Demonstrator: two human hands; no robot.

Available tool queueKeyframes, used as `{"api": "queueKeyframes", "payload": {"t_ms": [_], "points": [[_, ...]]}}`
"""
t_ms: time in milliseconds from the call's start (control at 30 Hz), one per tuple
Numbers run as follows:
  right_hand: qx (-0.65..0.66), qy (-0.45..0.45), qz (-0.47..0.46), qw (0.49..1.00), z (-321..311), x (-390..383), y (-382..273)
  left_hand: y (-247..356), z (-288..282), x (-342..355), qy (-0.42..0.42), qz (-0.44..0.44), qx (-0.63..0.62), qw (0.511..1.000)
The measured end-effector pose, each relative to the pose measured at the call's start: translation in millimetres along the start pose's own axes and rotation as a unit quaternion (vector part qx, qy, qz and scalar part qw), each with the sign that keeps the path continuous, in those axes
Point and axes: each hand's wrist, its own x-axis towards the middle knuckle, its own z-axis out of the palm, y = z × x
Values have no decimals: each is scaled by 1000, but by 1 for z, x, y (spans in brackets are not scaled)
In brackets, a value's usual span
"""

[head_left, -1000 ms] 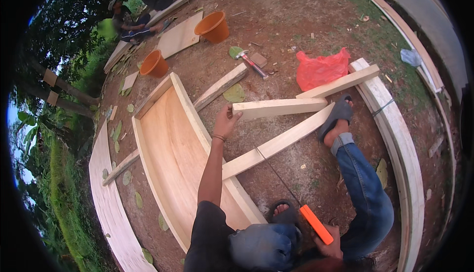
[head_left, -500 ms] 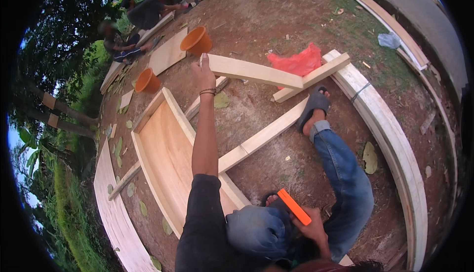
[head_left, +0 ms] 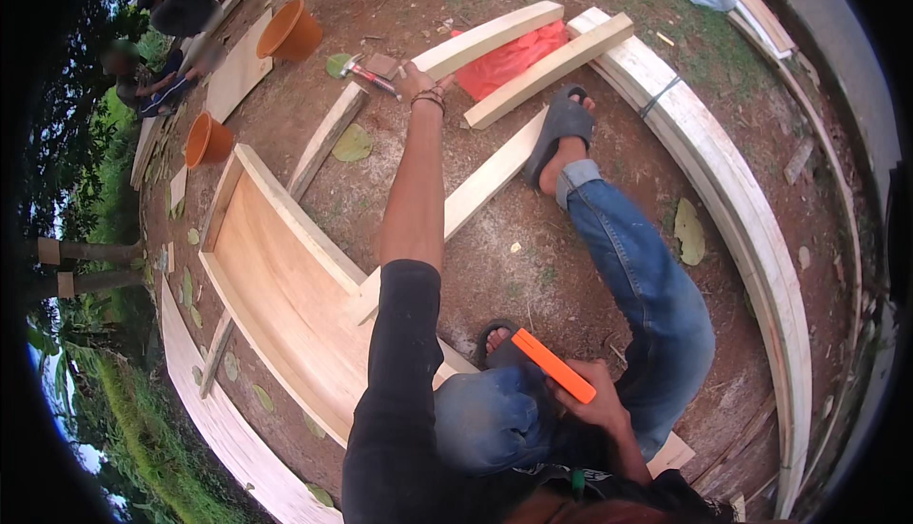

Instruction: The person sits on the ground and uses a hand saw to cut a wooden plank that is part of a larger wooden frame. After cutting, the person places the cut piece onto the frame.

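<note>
My left hand (head_left: pixel 424 84) is stretched far forward, with its fingers closed on the near end of a pale wooden plank (head_left: pixel 490 34). That plank lies over part of a red plastic bag (head_left: pixel 514 56). Close beside it is a shorter wooden bar (head_left: pixel 552 69), resting across the end of some long white-painted beams. Near my knees, my right hand (head_left: pixel 597 398) grips an orange bar-shaped tool (head_left: pixel 553 366), whose exact kind I cannot make out. A shallow wooden frame with a panel (head_left: pixel 285 272) lies to my left, with a batten (head_left: pixel 490 180) reaching from it to my sandalled foot.
A hammer (head_left: pixel 371 77) with a red and pale handle lies left of my left hand. Two orange buckets (head_left: pixel 291 31) stand at the far left. Long beams (head_left: pixel 713 182) run down the right side. Other people (head_left: pixel 157 72) sit at the upper left.
My left hand has swung the plank away and lowered it alongside the shorter bar, over the red bag. The hammer has come into sight. My right hand still holds the orange tool.
</note>
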Motion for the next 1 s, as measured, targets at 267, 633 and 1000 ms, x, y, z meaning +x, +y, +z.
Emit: {"api": "queueKeyframes", "payload": {"t_ms": [267, 633, 1000], "points": [[26, 20, 8, 999, -1, 8, -2, -23, -54, -4, -75, 205, 656, 723], [3, -9, -43, 999, -2, 13, -18, 62, -331, -183, -285, 52, 791, 539], [47, 67, -77, 994, 0, 8, -26, 53, -319, -217, -126, 27, 874, 468]]}}
